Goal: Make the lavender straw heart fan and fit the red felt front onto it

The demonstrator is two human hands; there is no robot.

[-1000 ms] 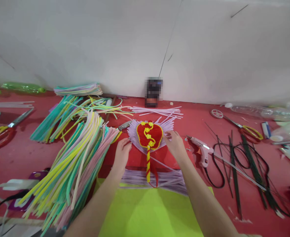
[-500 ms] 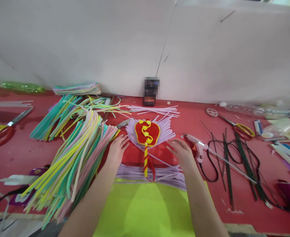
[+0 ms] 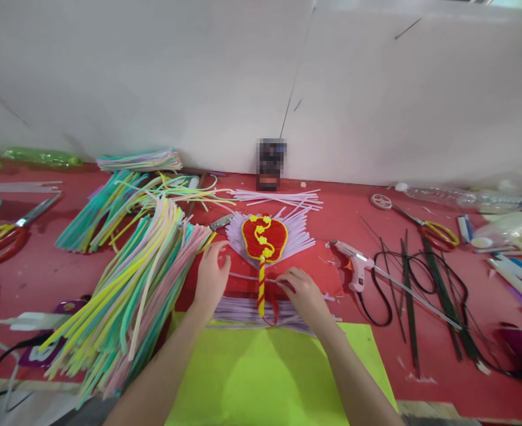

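A red fan made of pipe cleaners (image 3: 273, 236), with yellow flowers and a yellow-and-red twisted handle, lies on a spread of lilac pipe cleaners (image 3: 303, 231). Just below the fan head, my right hand (image 3: 303, 290) pinches a single lilac pipe cleaner (image 3: 245, 277) that runs roughly level to the left, crossing at the handle. My left hand (image 3: 212, 272) is by that stem's left end, with thumb and fingers curved apart and nothing visible between them. Nearer to me, a row of lilac pipe cleaners (image 3: 238, 310) rests along the top of a yellow-green sheet (image 3: 261, 373).
Left of my hands lies a big mixed bundle of pipe cleaners (image 3: 141, 284), with large scissors (image 3: 12, 234) beyond. To the right are a pink glue gun (image 3: 356, 266), dark stems (image 3: 409, 307) and yellow-handled scissors (image 3: 438, 234). A pixelated dark object (image 3: 270, 165) stands against the wall.
My right hand has moved inward and down and taken hold of a lilac pipe cleaner. That stem has turned from slanting to nearly level. My left hand has shifted slightly, its fingers curling.
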